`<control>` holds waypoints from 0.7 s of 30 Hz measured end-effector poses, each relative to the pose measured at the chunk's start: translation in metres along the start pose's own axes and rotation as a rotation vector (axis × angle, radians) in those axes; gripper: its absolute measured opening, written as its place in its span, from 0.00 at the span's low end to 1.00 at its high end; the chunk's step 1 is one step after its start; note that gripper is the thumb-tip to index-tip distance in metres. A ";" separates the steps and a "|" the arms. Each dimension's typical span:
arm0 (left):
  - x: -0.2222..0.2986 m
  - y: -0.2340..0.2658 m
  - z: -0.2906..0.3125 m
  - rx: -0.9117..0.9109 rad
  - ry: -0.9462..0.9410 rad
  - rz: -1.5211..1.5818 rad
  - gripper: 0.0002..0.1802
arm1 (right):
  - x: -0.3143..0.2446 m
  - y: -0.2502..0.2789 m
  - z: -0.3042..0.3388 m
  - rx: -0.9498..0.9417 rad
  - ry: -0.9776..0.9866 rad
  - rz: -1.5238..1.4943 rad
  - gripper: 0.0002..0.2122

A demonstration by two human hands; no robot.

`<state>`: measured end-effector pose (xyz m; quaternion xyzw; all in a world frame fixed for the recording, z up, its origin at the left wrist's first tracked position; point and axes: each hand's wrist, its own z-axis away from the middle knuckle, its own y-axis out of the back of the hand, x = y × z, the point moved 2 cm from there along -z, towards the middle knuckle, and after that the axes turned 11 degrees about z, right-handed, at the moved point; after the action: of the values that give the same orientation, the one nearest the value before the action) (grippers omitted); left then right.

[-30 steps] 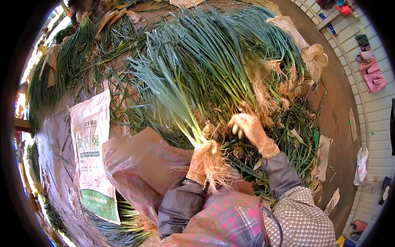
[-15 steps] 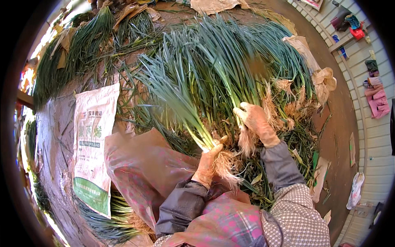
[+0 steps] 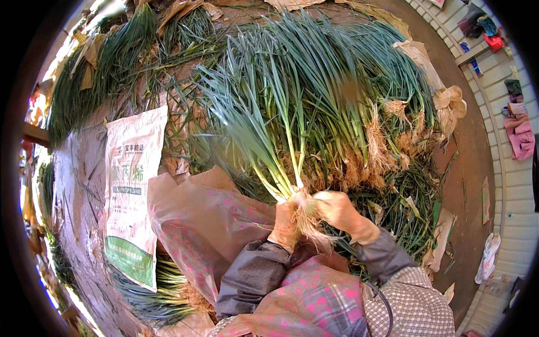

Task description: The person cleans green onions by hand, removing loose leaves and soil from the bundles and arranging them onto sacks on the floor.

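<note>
My left hand (image 3: 285,224) is closed round the lower stems of a small bunch of green garlic (image 3: 275,174). Its leaves fan away up and to the left, and pale stringy roots (image 3: 310,218) hang out beside the fist. My right hand (image 3: 338,213) is closed against the root end of the same bunch, its fingertips partly hidden and slightly blurred. Just beyond both hands lies a large heap of green garlic (image 3: 314,84), leaves pointing away and roots toward me.
A printed white sack (image 3: 135,191) with a green band lies at left, over more green garlic (image 3: 168,286). Loose leaves and trimmings (image 3: 404,208) litter the ground at right. Another heap (image 3: 106,73) lies far left. A pale panelled wall (image 3: 511,191) bounds the right side.
My right hand has come from the heap's root edge, left and toward me, to my left hand. The stalks it gripped now stand with the left hand's bunch.
</note>
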<state>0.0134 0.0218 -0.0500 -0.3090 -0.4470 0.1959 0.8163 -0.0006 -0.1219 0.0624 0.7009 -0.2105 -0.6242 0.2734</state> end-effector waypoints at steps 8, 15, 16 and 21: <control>0.023 -0.046 0.015 0.010 0.371 0.611 0.09 | 0.066 0.020 0.035 -0.315 -0.665 -0.061 0.26; 0.017 -0.042 0.014 -0.005 0.356 0.576 0.08 | 0.098 -0.050 -0.096 0.471 -0.621 -1.101 0.16; 0.022 -0.039 0.016 -0.064 0.333 0.574 0.09 | 0.093 -0.053 -0.090 0.466 -0.653 -1.168 0.15; 0.020 -0.025 0.015 -0.032 0.314 0.654 0.14 | 0.057 -0.053 -0.020 0.216 -0.641 -0.869 0.14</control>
<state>0.0128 0.0203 -0.0146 -0.4748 -0.1968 0.3898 0.7642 0.0238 -0.1157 -0.0132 0.5221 -0.0372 -0.8367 -0.1609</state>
